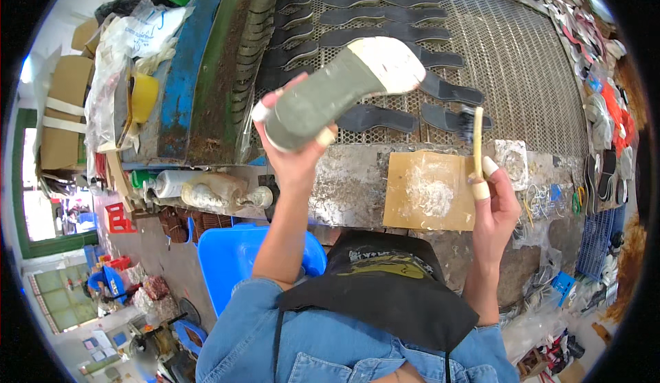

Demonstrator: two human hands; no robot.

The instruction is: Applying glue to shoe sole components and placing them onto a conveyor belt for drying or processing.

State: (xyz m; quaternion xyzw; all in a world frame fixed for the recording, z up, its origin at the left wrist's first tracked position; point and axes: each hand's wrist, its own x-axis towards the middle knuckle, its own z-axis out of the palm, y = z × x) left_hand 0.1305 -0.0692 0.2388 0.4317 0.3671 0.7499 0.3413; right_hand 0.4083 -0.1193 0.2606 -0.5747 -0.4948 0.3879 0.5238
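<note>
Sole and brush held above a work table (pixel 344 177), seen from the head. The pale-tipped sole (pixel 330 97), grey-green over most of its length and cream at one end, is held by the left hand (pixel 295 159) above the table's far edge, to the left of its middle. The grey-green end is gripped in a wide, curved grasp: the fingers are laid along the left edge and the thumb against the right, while the cream end is left free and points up and to the right. By the right hand (pixel 498 208), a brush (pixel 478 142) is pinched between thumb and finger, nearly closed on the lower part of its pale handle, with the remaining fingers curled (whitish covers are worn on digits of both hands). The handle is held roughly upright, with the dark bristles at its top, turned leftward; whether they touch anything cannot be told. A piece of cardboard (pixel 402 183), marked with white residue, is placed by the table's near edge, just left of the right hand. Beside its far right corner, a whitish square block (pixel 511 156) is set. Beyond the table's far edge, dark soles (pixel 378 118) are laid in rows on a metal mesh (pixel 515 53), mostly toward its left side.
</note>
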